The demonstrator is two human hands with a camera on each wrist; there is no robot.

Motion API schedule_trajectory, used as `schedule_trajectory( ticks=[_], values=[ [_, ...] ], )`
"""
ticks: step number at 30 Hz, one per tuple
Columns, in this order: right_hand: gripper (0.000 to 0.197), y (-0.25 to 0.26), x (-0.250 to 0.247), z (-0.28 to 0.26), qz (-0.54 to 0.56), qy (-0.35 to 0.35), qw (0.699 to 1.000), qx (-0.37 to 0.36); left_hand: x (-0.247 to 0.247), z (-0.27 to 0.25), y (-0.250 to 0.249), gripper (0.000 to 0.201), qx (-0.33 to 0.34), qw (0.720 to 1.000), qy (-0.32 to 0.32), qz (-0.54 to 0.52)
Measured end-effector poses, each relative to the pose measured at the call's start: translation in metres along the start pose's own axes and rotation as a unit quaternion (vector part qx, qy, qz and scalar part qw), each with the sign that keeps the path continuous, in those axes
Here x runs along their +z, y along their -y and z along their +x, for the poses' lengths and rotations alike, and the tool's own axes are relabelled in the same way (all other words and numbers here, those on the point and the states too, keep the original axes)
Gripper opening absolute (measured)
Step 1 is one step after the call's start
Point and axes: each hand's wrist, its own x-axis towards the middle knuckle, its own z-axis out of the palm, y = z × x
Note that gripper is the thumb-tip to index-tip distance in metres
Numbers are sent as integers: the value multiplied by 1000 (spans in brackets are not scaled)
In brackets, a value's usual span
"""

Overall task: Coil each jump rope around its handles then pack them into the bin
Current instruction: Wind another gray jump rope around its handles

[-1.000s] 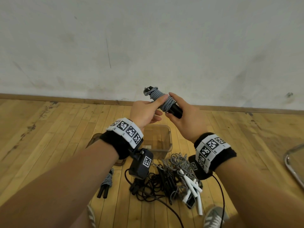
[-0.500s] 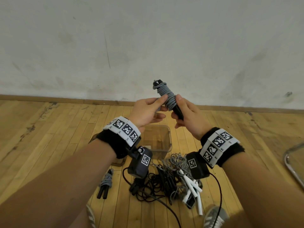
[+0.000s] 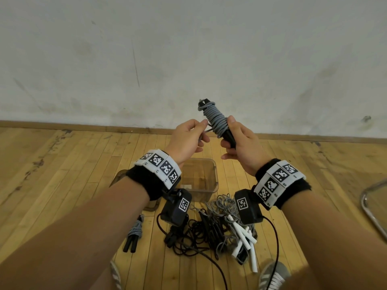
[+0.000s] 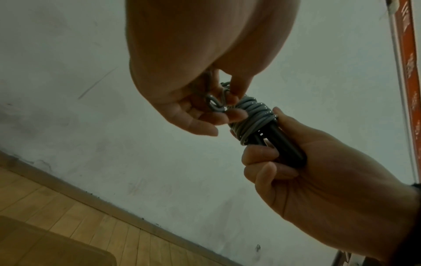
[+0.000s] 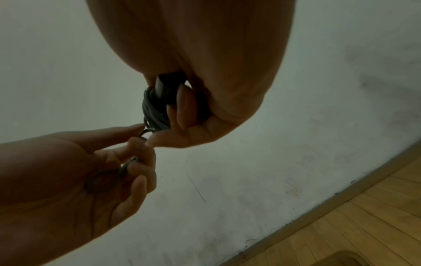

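Grey rope (image 3: 215, 120) — wound around its black handles (image 3: 228, 136) — is held up above the bin (image 3: 214, 181). Right hand (image 3: 243, 147) grips the handles; left hand (image 3: 186, 141) pinches the rope's loose end. Tangled ropes (image 3: 219, 229) lie on the floor (image 3: 62, 164) beside the bin.

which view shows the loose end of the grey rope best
The left wrist view: the left hand pinches the rope's loose end, lit and close. The head view shows a short stub; in the right wrist view it is dark.
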Motion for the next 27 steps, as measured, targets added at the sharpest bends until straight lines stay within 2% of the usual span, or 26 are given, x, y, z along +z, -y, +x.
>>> schedule_trajectory(
  ticks=[7,13,18,20,23,27],
  values=[
    [48,-5,-5,6,-31,-46,998,-16,-3,0,-1,17,2,999,16,28],
    [49,-11,-3,7,-123,-81,988,-47,-3,0,-4,13,-38,996,9,84],
    [50,-10,-10,8,-204,-112,970,-72,-5,-1,-4,14,-42,997,11,64],
    [55,-8,-21,10,-176,-130,974,-64,-9,-2,-6,13,-21,999,-4,42],
    [49,-4,-33,11,-104,-104,989,-32,-16,-1,-9,11,12,1000,-13,23],
    [42,-1,-33,8,-21,-84,996,-2,-14,1,-1,13,-13,999,-20,25]
  ],
)
